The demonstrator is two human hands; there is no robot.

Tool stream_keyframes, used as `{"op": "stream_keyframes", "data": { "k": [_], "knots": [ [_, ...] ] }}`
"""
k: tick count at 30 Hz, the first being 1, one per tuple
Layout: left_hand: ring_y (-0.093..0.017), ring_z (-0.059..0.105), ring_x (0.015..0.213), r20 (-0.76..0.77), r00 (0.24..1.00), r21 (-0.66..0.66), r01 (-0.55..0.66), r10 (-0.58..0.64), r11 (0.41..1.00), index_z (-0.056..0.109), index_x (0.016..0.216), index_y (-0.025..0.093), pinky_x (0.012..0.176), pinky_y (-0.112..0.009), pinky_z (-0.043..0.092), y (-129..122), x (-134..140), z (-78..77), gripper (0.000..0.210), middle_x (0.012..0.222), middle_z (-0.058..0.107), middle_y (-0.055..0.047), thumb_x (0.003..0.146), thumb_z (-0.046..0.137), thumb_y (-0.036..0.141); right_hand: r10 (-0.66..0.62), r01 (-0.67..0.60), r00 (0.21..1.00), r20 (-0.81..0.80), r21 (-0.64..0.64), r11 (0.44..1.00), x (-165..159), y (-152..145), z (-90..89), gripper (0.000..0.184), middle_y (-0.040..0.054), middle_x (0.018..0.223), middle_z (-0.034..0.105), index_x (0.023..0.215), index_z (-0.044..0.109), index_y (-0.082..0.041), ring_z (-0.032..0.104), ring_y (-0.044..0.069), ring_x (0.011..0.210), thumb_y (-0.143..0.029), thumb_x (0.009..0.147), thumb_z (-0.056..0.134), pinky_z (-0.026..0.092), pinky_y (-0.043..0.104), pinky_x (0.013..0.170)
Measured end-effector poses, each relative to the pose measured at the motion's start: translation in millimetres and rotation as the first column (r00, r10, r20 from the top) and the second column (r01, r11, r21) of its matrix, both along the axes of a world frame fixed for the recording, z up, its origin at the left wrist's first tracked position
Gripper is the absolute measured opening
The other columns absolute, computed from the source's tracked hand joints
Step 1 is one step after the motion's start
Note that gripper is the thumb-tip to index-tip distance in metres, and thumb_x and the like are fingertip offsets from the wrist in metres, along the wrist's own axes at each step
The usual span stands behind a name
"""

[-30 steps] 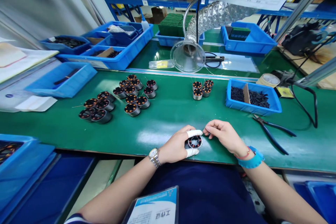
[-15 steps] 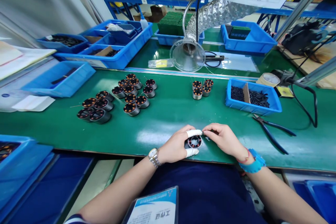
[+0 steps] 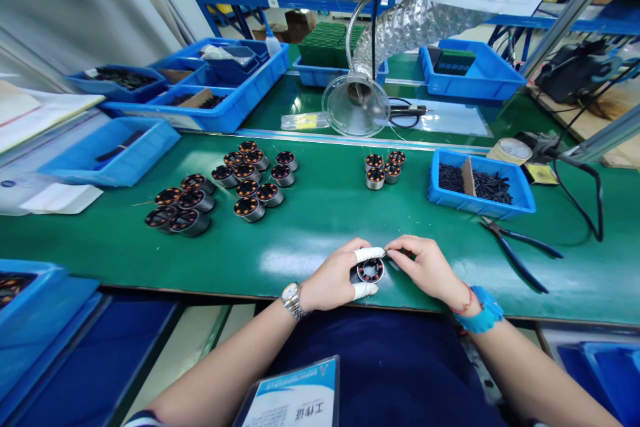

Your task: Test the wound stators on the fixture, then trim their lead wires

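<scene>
Near the front edge of the bench, my left hand [image 3: 340,277] is closed around a motor stator [image 3: 371,270], a metal ring with copper windings inside. White finger cots cover two of its fingertips, one on each side of the stator. My right hand [image 3: 425,268] pinches with thumb and forefinger just beside the upper covered fingertip. What sits in that pinch is dark and too small to make out. Beyond the hands stands a small cluster of stators [image 3: 375,178]. More stators [image 3: 249,208] are grouped farther left, some with thin wires sticking up.
A blue bin [image 3: 483,203] of short black tube pieces stands right of centre. Cutting pliers [image 3: 520,253] lie open in front of it. A clear fume hood [image 3: 356,117] hangs from a foil duct [image 3: 420,30]. Blue trays [image 3: 235,113] line the back left.
Both hands keep almost the same pose around the stator. The right hand's fingers have shifted very slightly; the whole view has drifted a little.
</scene>
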State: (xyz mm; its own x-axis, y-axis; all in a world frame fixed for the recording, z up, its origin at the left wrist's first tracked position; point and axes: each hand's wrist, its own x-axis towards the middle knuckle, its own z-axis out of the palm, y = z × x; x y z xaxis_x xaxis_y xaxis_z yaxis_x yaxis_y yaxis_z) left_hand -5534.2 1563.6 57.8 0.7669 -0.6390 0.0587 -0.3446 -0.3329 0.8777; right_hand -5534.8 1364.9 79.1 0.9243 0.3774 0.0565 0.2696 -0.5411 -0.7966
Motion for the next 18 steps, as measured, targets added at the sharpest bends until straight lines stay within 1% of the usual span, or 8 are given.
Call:
{"op": "stream_keyframes", "data": {
  "k": [6, 13, 15, 16, 18],
  "knots": [
    [-0.018, 0.052, 0.096, -0.002, 1.000, -0.006, 0.001, -0.001, 1.000, 0.051, 0.120, 0.023, 0.087, -0.034, 0.043, 0.0, 0.2, -0.5, 0.055, 0.107, 0.053, -0.006, 0.067, 0.067, 0.023, -0.006, 0.006, 1.000, 0.004, -0.002, 1.000, 0.0, 0.0, -1.1, 0.014, 0.0021, 0.083, 0.066, 0.083, 0.064, -0.022, 0.059, 0.016, 0.076, -0.022, 0.083, 0.050, 0.045, 0.030, 0.071],
    [-0.018, 0.052, 0.096, -0.006, 1.000, 0.001, 0.004, -0.004, 1.000, 0.051, 0.120, 0.021, 0.087, -0.033, 0.043, 0.0, 0.5, 0.1, 0.055, 0.107, 0.052, -0.006, 0.067, 0.067, 0.022, -0.002, 0.002, 1.000, 0.018, -0.019, 1.000, 0.3, -1.0, -0.4, 0.014, 0.0019, 0.082, 0.065, 0.084, 0.063, -0.022, 0.058, 0.015, 0.076, -0.020, 0.083, 0.049, 0.045, 0.029, 0.071],
    [-0.018, 0.052, 0.096, -0.007, 1.000, 0.005, 0.011, -0.011, 1.000, 0.051, 0.120, 0.021, 0.087, -0.033, 0.044, -0.1, 0.7, 0.6, 0.055, 0.106, 0.053, -0.006, 0.067, 0.067, 0.022, 0.004, -0.001, 0.998, 0.066, -0.047, 0.999, -0.9, -0.3, -2.7, 0.014, 0.0019, 0.081, 0.064, 0.084, 0.062, -0.022, 0.057, 0.015, 0.074, -0.019, 0.083, 0.048, 0.044, 0.028, 0.069],
    [-0.018, 0.052, 0.095, -0.005, 1.000, 0.004, 0.013, -0.013, 1.000, 0.051, 0.119, 0.021, 0.086, -0.032, 0.044, -0.2, 0.9, 0.9, 0.054, 0.106, 0.053, -0.006, 0.067, 0.067, 0.022, 0.011, -0.001, 0.993, 0.120, -0.082, 0.997, -2.1, 0.8, -4.9, 0.014, 0.0025, 0.080, 0.063, 0.084, 0.061, -0.021, 0.056, 0.015, 0.074, -0.018, 0.084, 0.047, 0.044, 0.028, 0.068],
    [-0.018, 0.052, 0.095, 0.004, 1.000, 0.002, 0.017, -0.017, 1.000, 0.052, 0.118, 0.021, 0.086, -0.032, 0.044, -0.5, 1.2, 1.3, 0.053, 0.104, 0.053, -0.006, 0.067, 0.067, 0.022, 0.040, 0.019, 0.960, 0.276, -0.209, 0.978, -5.4, 4.4, -10.9, 0.016, 0.0046, 0.077, 0.061, 0.079, 0.060, -0.020, 0.053, 0.017, 0.073, -0.019, 0.085, 0.044, 0.042, 0.030, 0.067]
  ]
}}
